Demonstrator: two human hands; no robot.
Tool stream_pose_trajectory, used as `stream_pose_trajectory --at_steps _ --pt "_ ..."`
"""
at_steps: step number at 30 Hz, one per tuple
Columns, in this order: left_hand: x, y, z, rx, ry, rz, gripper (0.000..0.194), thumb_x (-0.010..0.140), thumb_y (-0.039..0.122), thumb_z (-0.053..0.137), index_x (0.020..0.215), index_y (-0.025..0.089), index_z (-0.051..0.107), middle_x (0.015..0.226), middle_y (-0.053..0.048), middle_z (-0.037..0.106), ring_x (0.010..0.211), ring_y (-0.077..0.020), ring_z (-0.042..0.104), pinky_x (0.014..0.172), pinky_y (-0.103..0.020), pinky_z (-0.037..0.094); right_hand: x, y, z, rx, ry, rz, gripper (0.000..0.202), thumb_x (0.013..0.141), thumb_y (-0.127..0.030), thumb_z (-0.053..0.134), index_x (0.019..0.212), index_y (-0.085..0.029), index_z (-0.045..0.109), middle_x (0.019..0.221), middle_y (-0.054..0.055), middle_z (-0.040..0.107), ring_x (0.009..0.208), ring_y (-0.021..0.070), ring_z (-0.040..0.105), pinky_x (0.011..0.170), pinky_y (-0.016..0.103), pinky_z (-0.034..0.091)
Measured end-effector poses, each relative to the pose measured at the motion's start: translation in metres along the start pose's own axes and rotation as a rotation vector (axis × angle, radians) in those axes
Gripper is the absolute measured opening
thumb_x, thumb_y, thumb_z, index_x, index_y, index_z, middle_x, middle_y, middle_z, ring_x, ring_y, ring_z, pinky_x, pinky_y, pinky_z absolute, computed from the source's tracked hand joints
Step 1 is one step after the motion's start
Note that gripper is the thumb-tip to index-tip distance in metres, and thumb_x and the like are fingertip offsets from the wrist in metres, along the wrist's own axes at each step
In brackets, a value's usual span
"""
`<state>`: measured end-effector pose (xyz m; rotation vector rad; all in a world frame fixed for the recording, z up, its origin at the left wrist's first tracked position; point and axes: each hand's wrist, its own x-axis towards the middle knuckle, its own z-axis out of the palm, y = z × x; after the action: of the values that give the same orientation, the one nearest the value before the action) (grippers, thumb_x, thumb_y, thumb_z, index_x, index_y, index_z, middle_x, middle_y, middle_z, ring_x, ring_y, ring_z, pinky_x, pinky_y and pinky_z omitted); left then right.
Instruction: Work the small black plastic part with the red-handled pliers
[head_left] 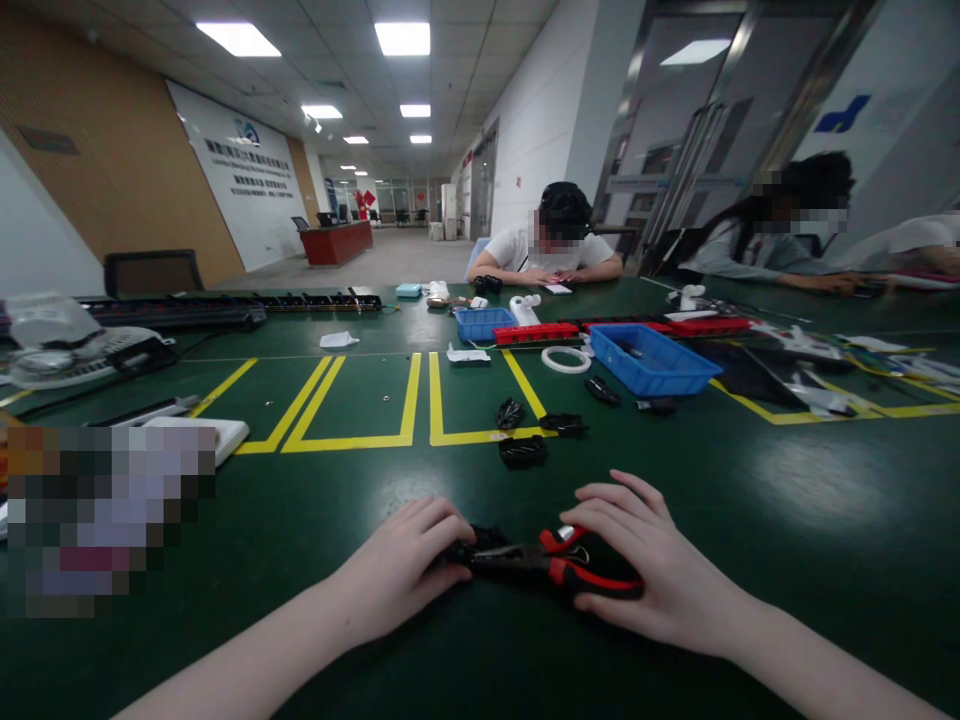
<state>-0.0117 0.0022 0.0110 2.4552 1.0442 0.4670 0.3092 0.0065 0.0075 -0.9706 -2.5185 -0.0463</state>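
Red-handled pliers (pixel 592 580) lie across the space between my hands, jaws pointing left. My right hand (pixel 649 560) is around their handles, thumb on the lower one and fingers at the upper one, which stand apart. My left hand (pixel 420 550) is closed on a small black part (pixel 459 550) at the tip of the jaws. Its exact shape is mostly hidden by the fingers. Beyond the hands, several black pieces, among them a black bundle (pixel 523 452), lie by the yellow tape (pixel 465 438) on the green table (pixel 337 510).
A blue bin (pixel 652 365) and a smaller blue bin (pixel 484 324) stand farther back, near a white ring (pixel 565 360) and red strips (pixel 536 334). A white device (pixel 82 345) is at left. Across the table sits a person (pixel 544 250); others are at right.
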Motion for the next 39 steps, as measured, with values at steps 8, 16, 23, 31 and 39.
stream_pose_trajectory --at_steps 8,16,23,31,39 --pt "-0.0003 -0.0007 0.0019 0.009 0.000 0.010 0.021 0.090 0.010 0.066 0.106 0.022 0.060 0.118 -0.004 0.062 0.106 -0.0233 0.058 0.088 -0.042 0.051 0.0007 0.0021 -0.0033 0.014 -0.040 -0.005 0.056 0.079 -0.048 0.073 0.127 -0.028 0.054 0.117 0.007 0.069 0.119 0.0289 0.059 0.113 0.059 0.030" --pt "-0.0003 -0.0019 0.0026 0.030 0.002 0.029 0.021 0.091 0.010 0.065 0.107 0.022 0.061 0.117 -0.004 0.062 0.105 -0.0232 0.059 0.088 -0.041 0.052 -0.0006 -0.0019 0.0001 0.084 0.021 0.067 0.056 0.073 -0.045 0.077 0.122 -0.027 0.058 0.113 0.007 0.070 0.116 0.0293 0.060 0.114 0.058 0.028" --pt "-0.0017 -0.0027 0.0018 0.037 0.002 0.031 0.024 0.092 0.011 0.064 0.113 0.023 0.062 0.120 -0.004 0.061 0.108 -0.0231 0.058 0.090 -0.041 0.053 -0.0006 0.0048 0.0002 0.077 -0.006 0.007 0.056 0.076 -0.047 0.074 0.125 -0.026 0.056 0.111 0.007 0.070 0.108 0.0271 0.064 0.113 0.056 0.031" --pt "-0.0025 -0.0032 0.0009 0.031 0.005 0.051 0.030 0.093 0.012 0.062 0.120 0.025 0.061 0.122 -0.005 0.060 0.110 -0.0237 0.057 0.091 -0.041 0.053 0.0001 -0.0018 0.0022 0.125 0.036 0.058 0.054 0.075 -0.045 0.076 0.122 -0.026 0.055 0.109 0.005 0.070 0.105 0.0258 0.065 0.113 0.057 0.028" --pt "-0.0019 -0.0041 0.0020 0.042 0.005 0.053 0.026 0.093 0.011 0.062 0.116 0.023 0.061 0.120 -0.005 0.061 0.107 -0.0232 0.058 0.090 -0.041 0.052 0.0016 0.0010 -0.0015 0.086 0.000 0.018 0.053 0.076 -0.046 0.074 0.122 -0.025 0.057 0.108 0.007 0.071 0.103 0.0269 0.066 0.111 0.058 0.032"
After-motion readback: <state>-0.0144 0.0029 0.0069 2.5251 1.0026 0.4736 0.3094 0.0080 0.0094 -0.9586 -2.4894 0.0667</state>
